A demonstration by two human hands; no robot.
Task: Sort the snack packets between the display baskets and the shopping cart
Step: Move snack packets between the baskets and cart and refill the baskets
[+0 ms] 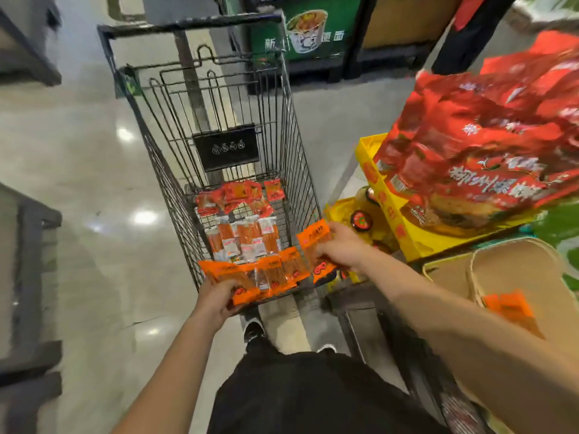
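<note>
I am holding orange snack packets (275, 274) at the near rim of the shopping cart (294, 126), probably so they can go down in a row beside the packets already sorted on its floor. My left hand (216, 297) is gripping the lower left end of the fanned bunch; my right hand (341, 245) is pinching one separate packet (313, 242) at the cart's right edge. A tan basket (517, 270) with one orange packet is sitting beside my right arm.
</note>
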